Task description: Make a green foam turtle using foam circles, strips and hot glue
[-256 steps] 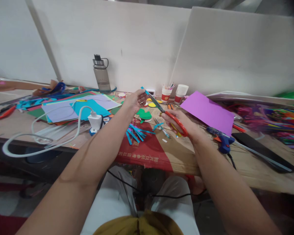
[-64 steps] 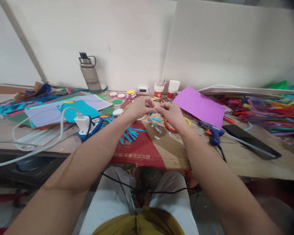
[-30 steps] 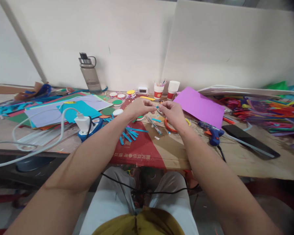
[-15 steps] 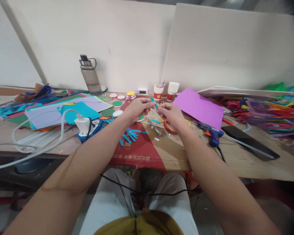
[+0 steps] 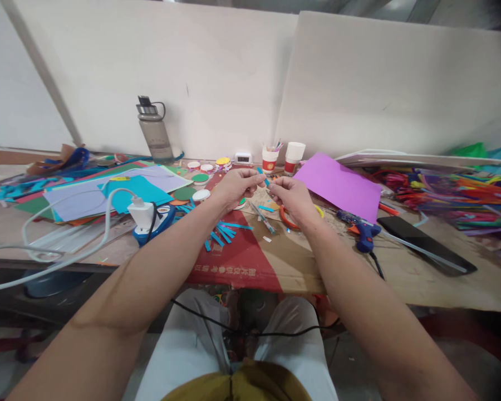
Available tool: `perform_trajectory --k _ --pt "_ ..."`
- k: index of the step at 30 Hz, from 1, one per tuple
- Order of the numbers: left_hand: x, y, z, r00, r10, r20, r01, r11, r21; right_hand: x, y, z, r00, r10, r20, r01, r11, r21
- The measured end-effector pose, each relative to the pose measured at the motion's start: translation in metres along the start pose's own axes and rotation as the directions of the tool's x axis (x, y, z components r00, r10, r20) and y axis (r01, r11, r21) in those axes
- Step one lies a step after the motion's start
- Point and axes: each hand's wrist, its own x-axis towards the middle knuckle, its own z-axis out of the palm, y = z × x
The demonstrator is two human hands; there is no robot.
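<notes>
A short blue paper strip is held up between my two hands above the cardboard-covered table. My left hand pinches it from the left, thumb and forefinger together. From the right, my right hand grips its lower end with the fingertips. Below them lie a pen, another blue strip piece and orange-handled scissors, partly covered by my right hand. More cut blue strips lie fanned out on the red part of the cardboard beside my left forearm.
A blue power socket with a white plug and cables stands left, near coloured paper sheets and a bottle. Paper cups and a small clock are behind. Rightward lie purple paper, a glue gun and a black phone-like slab.
Both hands keep their pinch on the blue strip and have barely moved. The whole view has shifted down slightly.
</notes>
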Motion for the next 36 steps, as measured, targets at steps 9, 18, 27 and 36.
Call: perform_trajectory --k 9,18,27,36 --pt "-0.003 -0.005 0.007 0.999 -0.028 -0.020 0.026 0.998 -0.065 0.004 0.008 0.000 0.998 -0.045 -0.034 0.042 0.996 -0.076" --pt "-0.001 -0.005 0.006 0.999 -0.015 -0.032 0.010 0.989 -0.146 0.003 0.006 0.001 0.999 -0.038 -0.017 0.037 0.996 -0.081" --pt "0.005 -0.001 -0.006 0.994 0.048 -0.097 -0.054 0.996 -0.064 -0.002 -0.007 -0.031 0.998 0.056 0.010 -0.012 0.380 -0.925" --pt "0.012 0.000 -0.019 0.986 0.022 -0.165 -0.034 0.997 -0.073 -0.004 0.007 -0.020 0.944 0.326 -0.052 -0.051 -0.012 -0.999"
